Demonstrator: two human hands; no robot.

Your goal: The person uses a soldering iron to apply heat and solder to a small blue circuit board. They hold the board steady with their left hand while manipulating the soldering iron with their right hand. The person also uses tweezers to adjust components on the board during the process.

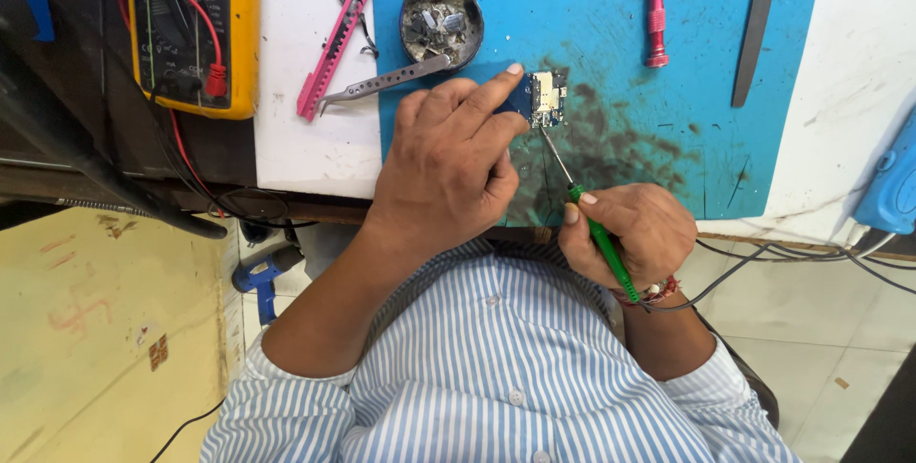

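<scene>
At the bottom centre of the frame, my right hand (630, 234) clenches a green-handled probe (599, 243), its thin shaft slanting up and to the left until the tip meets the lower edge of the small circuit board (545, 98). My left hand (448, 162), the nearer to the board, pins it with an outstretched forefinger on the stained blue work mat (668, 157). Beyond lie steel tweezers (386, 81), a dish of scrap parts (441, 22), a pink utility knife (334, 43) and, upper left, a yellow multimeter (191, 24).
</scene>
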